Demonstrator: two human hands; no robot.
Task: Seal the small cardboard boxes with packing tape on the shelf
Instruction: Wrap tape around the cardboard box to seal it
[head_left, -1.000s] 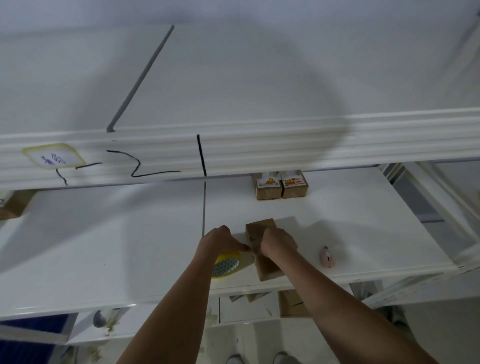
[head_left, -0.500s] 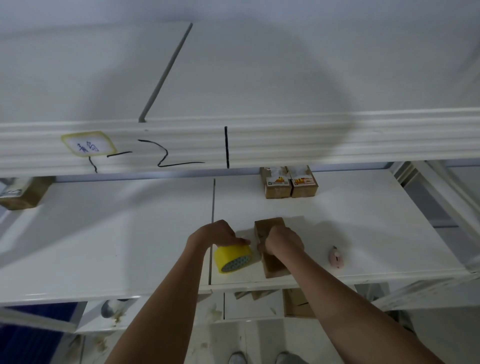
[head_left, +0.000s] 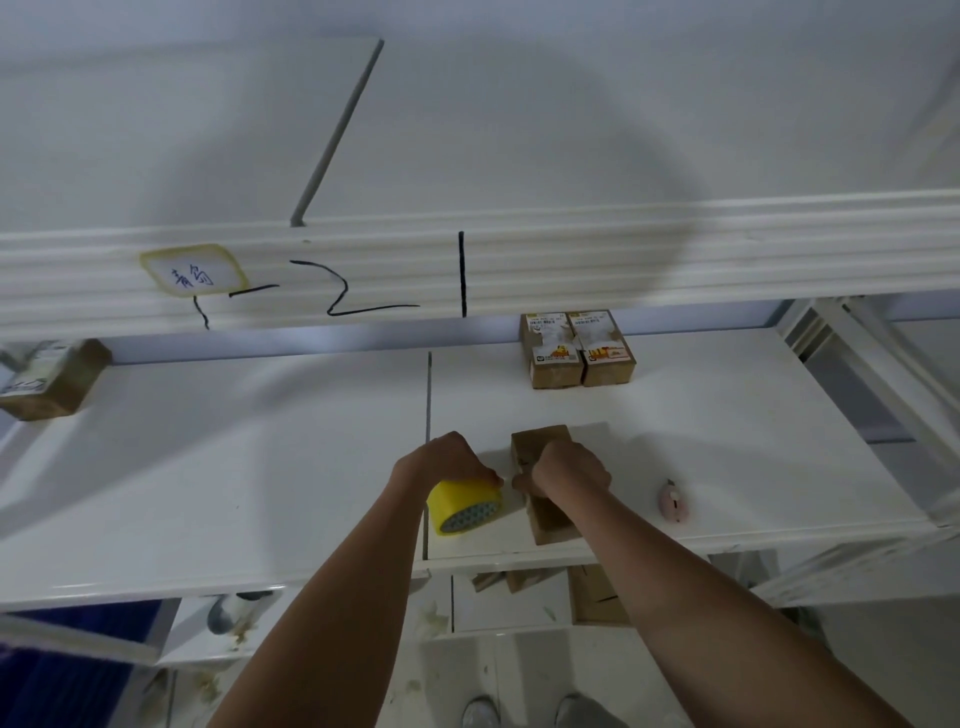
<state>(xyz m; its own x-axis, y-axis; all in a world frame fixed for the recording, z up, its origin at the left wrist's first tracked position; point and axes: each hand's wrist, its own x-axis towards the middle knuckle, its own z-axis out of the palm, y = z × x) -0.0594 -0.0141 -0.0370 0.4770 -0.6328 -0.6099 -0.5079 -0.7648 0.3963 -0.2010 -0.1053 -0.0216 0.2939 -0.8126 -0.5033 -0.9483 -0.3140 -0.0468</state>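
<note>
**A:** Boxes first, though we should read the frame from its left edge. At far left, under the upper shelf lip, a taped carton (head_left: 49, 382) sits well apart from everything else. What has changed at the centre since a second ago?

**B:** The yellow tape roll (head_left: 464, 506). A second ago it lay mostly hidden under our left hand (head_left: 447, 462), close against the box. Now it has swung out to the left and lower, its patterned core facing us. The hand's fingers are curled over the top of the roll, gripping it.

**A:** So we judge that tape is being drawn out?

**B:** Probably. The strip between roll and box is too faint to make out, so we can't confirm it. Just right of the roll, our right hand (head_left: 569, 467) lies on the small cardboard box (head_left: 540, 441), fingers curled round its left side, holding it down at lower centre of the white shelf (head_left: 260, 467) near the front edge.

**A:** And the box hasn't shifted?

**B:** It has stayed put. That suits the task: one hand anchors, the other pulls. The strip would next need cutting and pressing flat.

**A:** Further right?

**B:** A small pink object (head_left: 674, 501), perhaps a cutter, lies near the box but not touching it. At upper right of the shelf, two labelled boxes (head_left: 576, 351) stand side by side, touching.
</note>
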